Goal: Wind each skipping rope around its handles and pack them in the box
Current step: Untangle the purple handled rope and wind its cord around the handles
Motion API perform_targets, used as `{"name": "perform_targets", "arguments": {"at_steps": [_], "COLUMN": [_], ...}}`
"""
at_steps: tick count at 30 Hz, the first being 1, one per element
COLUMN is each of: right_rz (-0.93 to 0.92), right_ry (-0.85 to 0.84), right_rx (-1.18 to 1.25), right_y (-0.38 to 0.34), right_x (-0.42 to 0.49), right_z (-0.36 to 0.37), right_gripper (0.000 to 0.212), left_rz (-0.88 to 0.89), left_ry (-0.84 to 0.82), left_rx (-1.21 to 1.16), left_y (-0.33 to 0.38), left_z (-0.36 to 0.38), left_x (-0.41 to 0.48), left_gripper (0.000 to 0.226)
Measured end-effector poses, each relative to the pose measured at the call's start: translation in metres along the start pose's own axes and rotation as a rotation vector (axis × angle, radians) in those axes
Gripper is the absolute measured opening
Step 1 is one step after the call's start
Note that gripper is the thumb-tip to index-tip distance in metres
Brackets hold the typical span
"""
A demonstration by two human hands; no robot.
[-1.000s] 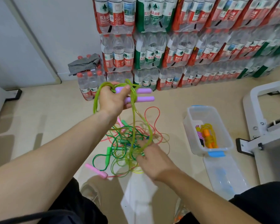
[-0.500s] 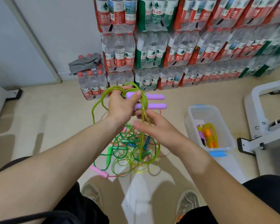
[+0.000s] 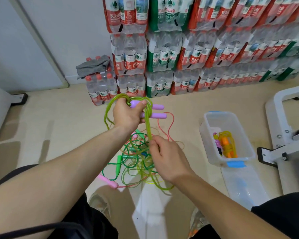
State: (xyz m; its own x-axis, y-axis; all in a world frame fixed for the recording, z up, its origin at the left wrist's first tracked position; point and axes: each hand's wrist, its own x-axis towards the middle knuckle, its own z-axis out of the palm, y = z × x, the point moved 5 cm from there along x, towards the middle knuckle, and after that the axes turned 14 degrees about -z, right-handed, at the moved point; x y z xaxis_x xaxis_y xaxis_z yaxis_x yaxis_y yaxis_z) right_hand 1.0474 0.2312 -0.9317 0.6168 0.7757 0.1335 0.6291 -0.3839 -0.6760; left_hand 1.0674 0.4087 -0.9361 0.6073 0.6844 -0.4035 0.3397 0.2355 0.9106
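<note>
Head view. Left hand (image 3: 128,114) raised, closed tight around two purple handles (image 3: 158,111) lying side by side, tips pointing right. Yellow-green rope (image 3: 148,121) looped over the handles and the fist, dropping straight down to the right hand (image 3: 169,157). Right fingers (image 3: 155,144) pinched together on that rope, just above a tangle of ropes (image 3: 136,163) on the floor (image 3: 59,126): green, pink, red, yellow. Clear plastic box (image 3: 245,140) open to the right, well apart from the tangle, with an orange-handled rope (image 3: 227,145) already inside. Lid (image 3: 242,185) flat in front of the box.
</note>
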Motion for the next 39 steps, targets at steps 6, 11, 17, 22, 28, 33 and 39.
{"name": "perform_targets", "arguments": {"at_steps": [6, 11, 17, 22, 28, 33, 39], "right_rz": [-0.058, -0.107, 0.075, 0.291, 0.229, -0.034, 0.161], "right_ry": [-0.141, -0.219, -0.158, 0.043, 0.119, 0.044, -0.113], "right_rx": [-0.117, -0.161, 0.080, 0.849, 0.437, 0.092, -0.099], "right_y": [-0.004, -0.013, 0.020, 0.019, 0.010, -0.015, 0.024], "right_x": [-0.013, -0.012, 0.010, 0.028, 0.028, 0.006, 0.005], "right_z": [0.011, 0.008, 0.001, -0.007, -0.006, -0.002, -0.003], "right_gripper": [0.023, 0.027, 0.021, 0.024, 0.030, 0.025, 0.036], "left_rz": [-0.004, 0.010, 0.020, 0.092, 0.026, -0.013, -0.014], "left_ry": [0.033, 0.096, -0.082, 0.028, -0.040, 0.056, -0.090], "left_rx": [-0.059, -0.044, 0.011, 0.123, -0.013, -0.080, 0.028], "left_y": [0.007, 0.009, 0.005, -0.001, 0.005, 0.010, 0.021], "left_z": [-0.010, -0.016, 0.005, 0.017, 0.016, 0.000, 0.001], "left_x": [0.010, 0.006, -0.010, -0.030, -0.026, -0.008, -0.006], "left_gripper": [0.055, 0.052, 0.055, 0.052, 0.041, 0.036, 0.038]}}
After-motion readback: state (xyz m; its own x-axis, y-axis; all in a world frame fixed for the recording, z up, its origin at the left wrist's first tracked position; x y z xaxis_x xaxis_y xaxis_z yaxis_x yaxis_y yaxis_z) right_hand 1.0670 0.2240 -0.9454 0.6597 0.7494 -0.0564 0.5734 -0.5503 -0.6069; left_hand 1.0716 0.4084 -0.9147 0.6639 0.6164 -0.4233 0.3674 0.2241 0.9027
